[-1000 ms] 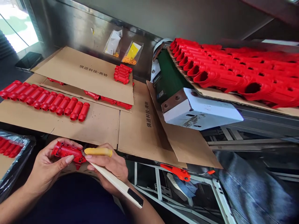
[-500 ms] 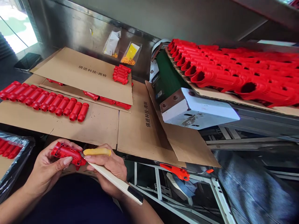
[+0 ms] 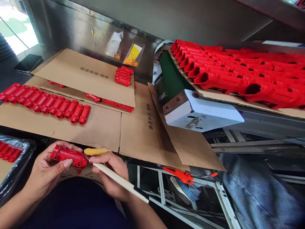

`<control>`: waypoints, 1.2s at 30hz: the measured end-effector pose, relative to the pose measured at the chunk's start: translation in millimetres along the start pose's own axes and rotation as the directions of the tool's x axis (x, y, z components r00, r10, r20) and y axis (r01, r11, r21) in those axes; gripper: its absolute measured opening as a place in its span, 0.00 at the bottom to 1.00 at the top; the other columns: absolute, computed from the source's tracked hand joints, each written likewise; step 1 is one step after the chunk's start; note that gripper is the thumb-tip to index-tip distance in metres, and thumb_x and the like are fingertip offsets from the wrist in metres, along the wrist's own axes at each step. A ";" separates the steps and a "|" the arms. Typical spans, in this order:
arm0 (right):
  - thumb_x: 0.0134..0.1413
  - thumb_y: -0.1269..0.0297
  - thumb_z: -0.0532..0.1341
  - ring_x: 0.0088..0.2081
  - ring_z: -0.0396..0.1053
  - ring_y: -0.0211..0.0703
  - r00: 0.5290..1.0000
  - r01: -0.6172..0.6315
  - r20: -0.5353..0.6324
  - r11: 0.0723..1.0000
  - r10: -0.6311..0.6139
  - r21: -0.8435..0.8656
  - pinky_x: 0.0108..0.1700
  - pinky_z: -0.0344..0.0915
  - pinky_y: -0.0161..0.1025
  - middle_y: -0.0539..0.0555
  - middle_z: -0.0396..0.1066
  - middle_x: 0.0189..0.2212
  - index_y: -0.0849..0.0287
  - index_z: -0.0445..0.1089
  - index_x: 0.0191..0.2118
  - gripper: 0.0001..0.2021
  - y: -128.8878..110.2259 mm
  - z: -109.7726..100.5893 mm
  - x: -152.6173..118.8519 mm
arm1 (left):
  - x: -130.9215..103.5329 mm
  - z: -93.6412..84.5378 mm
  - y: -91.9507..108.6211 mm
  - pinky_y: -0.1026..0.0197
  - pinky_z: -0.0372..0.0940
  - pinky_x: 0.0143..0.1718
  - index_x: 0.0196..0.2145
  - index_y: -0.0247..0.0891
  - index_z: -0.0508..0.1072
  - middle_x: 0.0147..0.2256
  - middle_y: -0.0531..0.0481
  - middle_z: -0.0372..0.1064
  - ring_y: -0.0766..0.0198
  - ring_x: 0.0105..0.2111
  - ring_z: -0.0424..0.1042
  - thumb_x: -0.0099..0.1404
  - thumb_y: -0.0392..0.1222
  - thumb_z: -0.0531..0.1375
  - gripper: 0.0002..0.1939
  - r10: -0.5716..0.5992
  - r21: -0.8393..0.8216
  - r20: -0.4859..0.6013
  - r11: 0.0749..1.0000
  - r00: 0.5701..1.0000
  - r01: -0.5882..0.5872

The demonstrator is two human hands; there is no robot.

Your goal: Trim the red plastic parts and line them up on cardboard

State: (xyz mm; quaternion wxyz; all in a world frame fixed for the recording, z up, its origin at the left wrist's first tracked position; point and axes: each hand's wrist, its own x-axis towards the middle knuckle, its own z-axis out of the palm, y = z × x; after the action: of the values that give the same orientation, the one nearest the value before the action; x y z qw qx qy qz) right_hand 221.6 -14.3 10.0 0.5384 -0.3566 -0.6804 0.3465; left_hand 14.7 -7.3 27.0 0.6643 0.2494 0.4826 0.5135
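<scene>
My left hand (image 3: 45, 171) is closed around a red plastic housing (image 3: 69, 156), its ribbed, hollow side turned up and my thumb pressed along its edge. In my right hand (image 3: 114, 175) is a slim knife with a cream handle (image 3: 121, 181) and a black end pointing down to the right. Its narrow metal tip, partly hidden by my fingers, is close to the right end of the housing; whether it touches I cannot tell. A yellow finger cot (image 3: 96, 151) covers one finger of my right hand.
A row of red housings (image 3: 49, 103) lies on cardboard (image 3: 105, 127). Above it, a small red stack (image 3: 124, 75) sits on a printed sheet (image 3: 83, 63). Many red parts (image 3: 238, 70) fill the conveyor (image 3: 173, 76) side. A plastic-lined box (image 3: 28, 152) stands at left; a phone (image 3: 28, 63) lies behind.
The knife and my right hand have shifted slightly, the handle's black end moving right and its tip nearer the housing's right end. The housing has moved a little left and turned slightly.
</scene>
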 end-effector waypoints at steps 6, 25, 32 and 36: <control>0.72 0.76 0.63 0.46 0.79 0.49 0.917 0.378 0.248 0.883 -0.314 -0.279 0.48 0.81 0.45 0.65 0.82 0.47 0.65 0.74 0.54 0.09 5.2 -11.1 10.0 | 12.0 -2.9 -0.3 0.72 0.68 0.20 0.49 0.44 0.76 0.29 0.53 0.81 0.71 0.19 0.70 0.54 0.46 0.82 0.29 0.086 -0.004 0.056 0.996 0.995 -0.086; 0.50 0.58 0.83 0.32 0.77 0.33 0.671 -0.513 0.267 0.173 0.692 0.841 0.37 0.75 0.29 0.49 0.81 0.29 0.58 0.83 0.37 0.15 6.4 17.6 13.5 | 12.8 -27.3 -17.6 0.65 0.79 0.35 0.60 0.49 0.75 0.42 0.49 0.83 0.60 0.36 0.84 0.68 0.40 0.72 0.24 0.353 0.362 0.251 0.829 0.901 -0.426; 0.40 0.63 0.86 0.33 0.76 0.32 0.533 -0.451 0.294 -0.028 0.794 0.892 0.37 0.74 0.27 0.50 0.81 0.32 0.60 0.82 0.37 0.19 10.0 26.9 11.5 | 30.5 -51.3 -36.9 0.54 0.76 0.56 0.68 0.52 0.69 0.56 0.44 0.80 0.55 0.55 0.81 0.68 0.20 0.61 0.38 0.597 0.468 0.562 0.341 0.572 -0.815; 0.44 0.63 0.86 0.34 0.75 0.31 0.532 -0.416 0.335 -0.105 0.777 0.903 0.37 0.73 0.26 0.51 0.82 0.35 0.60 0.81 0.39 0.20 12.0 33.0 3.4 | 35.1 -50.5 -36.7 0.56 0.75 0.54 0.67 0.52 0.70 0.56 0.44 0.81 0.56 0.53 0.82 0.66 0.18 0.60 0.39 0.598 0.454 0.614 0.267 0.516 -0.850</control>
State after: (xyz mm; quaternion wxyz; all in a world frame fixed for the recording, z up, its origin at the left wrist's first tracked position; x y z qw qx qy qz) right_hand 190.0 -8.2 -4.5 0.5053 -0.2825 0.0064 0.8154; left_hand -14.2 4.0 -37.6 0.2606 0.7598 0.3516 0.4808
